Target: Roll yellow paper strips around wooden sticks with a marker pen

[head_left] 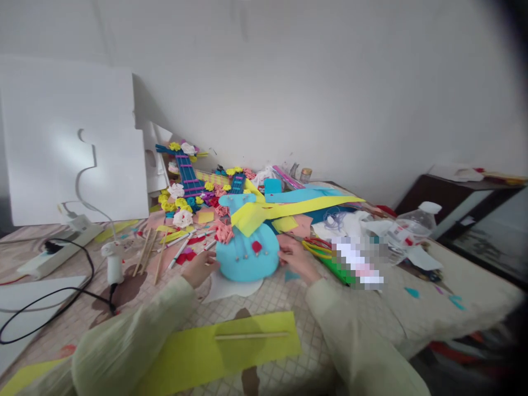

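Note:
A light-blue guitar-shaped cutout (247, 269) is in front of me, with thin strings, small beads and a dark red piece (256, 247) on its rounded body. My left hand (202, 268) has its fingers closed at the left edge of this body. At the opposite edge, my right hand (297, 259) grips it the same way. A yellow strip (284, 209) crosses over the cutout's neck and hides part of it. White paper (231, 290) pokes out beneath the body. Pink crepe-paper flowers (224, 233) touch its upper left.
Nearer me lies a yellow sheet (190, 352) bearing a thin wooden stick (251, 336). On the left are a glue gun (113, 267), a power strip (58, 253) and looping cables. A plastic bottle (416, 223) stands right, beyond colourful pipe cleaners (330, 264). Decorated guitars (188, 175) sit behind.

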{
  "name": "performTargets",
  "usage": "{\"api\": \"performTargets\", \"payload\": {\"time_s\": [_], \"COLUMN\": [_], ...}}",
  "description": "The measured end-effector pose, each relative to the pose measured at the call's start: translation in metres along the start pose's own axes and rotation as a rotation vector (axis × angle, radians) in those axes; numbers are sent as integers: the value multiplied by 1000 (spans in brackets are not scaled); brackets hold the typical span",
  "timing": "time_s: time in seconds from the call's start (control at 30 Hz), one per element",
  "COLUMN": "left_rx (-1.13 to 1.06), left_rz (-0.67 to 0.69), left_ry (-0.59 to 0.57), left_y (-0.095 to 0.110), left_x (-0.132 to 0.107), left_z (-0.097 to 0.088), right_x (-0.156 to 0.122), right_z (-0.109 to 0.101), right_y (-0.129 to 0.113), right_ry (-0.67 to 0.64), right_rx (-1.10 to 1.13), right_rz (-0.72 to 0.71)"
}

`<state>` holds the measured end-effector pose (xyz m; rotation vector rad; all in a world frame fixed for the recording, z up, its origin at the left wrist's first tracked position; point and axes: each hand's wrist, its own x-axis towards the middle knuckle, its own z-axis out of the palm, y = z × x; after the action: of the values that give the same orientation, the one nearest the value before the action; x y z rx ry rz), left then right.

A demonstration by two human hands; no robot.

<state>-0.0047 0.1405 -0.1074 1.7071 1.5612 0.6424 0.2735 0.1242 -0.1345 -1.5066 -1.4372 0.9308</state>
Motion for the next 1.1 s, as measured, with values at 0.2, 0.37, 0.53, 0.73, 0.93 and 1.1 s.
{"api": "performTargets", "payload": {"time_s": [0.2, 0.37, 0.53, 0.73, 0.93, 1.1], "left_rx": [107, 468, 661, 614, 513, 474], "left_rz": [62, 270, 245, 231, 260, 268], "left_ry": [-99, -233, -256, -291, -346, -364], "left_y": [0, -27, -40, -36, -45, -42], "left_x": [-38, -94, -108, -106, -97, -82], "left_z": [-23, -29, -27, -30, -31, -37], "right_x": [-27, -91, -113, -122, -121, -94], "right_z": [-10, -21, -9, -3, -1, 5], "right_y": [0, 3, 6, 0, 8, 6], "right_ry": [45, -105, -153, -227, -215, -159], "right_rx": [-193, -262, -306, -306, -207, -223], "right_rz": [-30, -82, -96, -76, -9, -58]}}
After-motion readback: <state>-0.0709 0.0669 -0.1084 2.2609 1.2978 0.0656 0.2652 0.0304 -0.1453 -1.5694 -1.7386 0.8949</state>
